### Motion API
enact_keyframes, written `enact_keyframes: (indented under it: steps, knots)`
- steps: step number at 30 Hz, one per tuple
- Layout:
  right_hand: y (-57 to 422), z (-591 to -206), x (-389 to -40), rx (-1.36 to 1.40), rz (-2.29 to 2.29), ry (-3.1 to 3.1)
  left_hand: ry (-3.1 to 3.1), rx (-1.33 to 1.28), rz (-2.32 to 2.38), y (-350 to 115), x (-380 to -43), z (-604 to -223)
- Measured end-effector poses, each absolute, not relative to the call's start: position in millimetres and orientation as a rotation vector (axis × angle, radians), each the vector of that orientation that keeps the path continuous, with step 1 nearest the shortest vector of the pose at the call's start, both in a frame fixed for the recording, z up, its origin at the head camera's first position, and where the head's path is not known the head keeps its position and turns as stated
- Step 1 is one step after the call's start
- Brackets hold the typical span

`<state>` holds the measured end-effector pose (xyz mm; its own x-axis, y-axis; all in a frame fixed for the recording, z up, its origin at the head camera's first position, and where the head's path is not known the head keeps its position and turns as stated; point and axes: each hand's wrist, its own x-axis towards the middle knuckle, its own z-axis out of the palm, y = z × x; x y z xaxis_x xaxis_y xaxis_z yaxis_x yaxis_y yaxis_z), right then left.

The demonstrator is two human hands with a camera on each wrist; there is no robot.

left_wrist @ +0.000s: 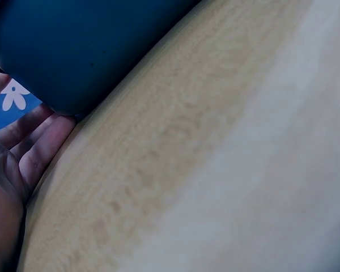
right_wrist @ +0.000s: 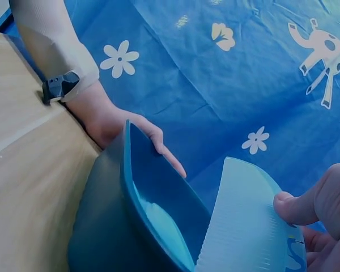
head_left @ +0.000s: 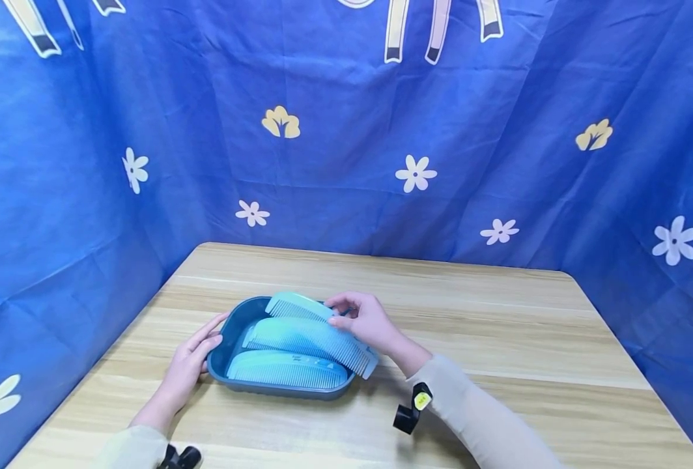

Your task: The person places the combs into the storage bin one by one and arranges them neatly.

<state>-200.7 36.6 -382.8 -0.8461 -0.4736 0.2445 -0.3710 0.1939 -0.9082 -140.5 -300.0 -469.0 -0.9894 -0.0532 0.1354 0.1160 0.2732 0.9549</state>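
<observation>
A dark blue plastic basin [head_left: 223,352] with rounded corners stands on the table. My left hand [head_left: 187,365] grips its left end, thumb at the rim; in the left wrist view, fingers [left_wrist: 37,139] touch the basin's lower corner [left_wrist: 73,62]. My right hand [head_left: 370,322] pinches a light blue comb [head_left: 314,337] by its spine. That comb slants over the basin, one end past the right rim. The right wrist view shows the thumb on the comb [right_wrist: 238,221]. Another blue comb [head_left: 288,370] lies along the front inside, and a further comb [head_left: 299,305] lies at the back.
A wood-grain table [head_left: 499,339] carries the basin left of its middle. Blue cloth [head_left: 335,169] with white flowers hangs behind and at both sides. A black camera mount [head_left: 413,409] is strapped at the right wrist, another mount [head_left: 180,457] at the left.
</observation>
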Motion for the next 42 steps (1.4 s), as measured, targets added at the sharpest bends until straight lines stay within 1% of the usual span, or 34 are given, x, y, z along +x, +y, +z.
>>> enact_keyframes:
  steps: [15, 31, 42]
  knots:
    - [6.5, -386.2, -206.1, -0.861, -1.799, 2.266, -2.408, -0.016, -1.778, -299.5, -142.1, -471.4]
    - [-5.4, -409.4, -202.4, -0.969, -1.579, 2.321, -2.411, -0.01, -1.791, -297.3, -140.3, -470.5]
    - [-8.3, -413.3, -199.7, -1.041, -1.423, 2.333, -2.374, -0.01, -1.829, -297.6, -142.8, -470.7]
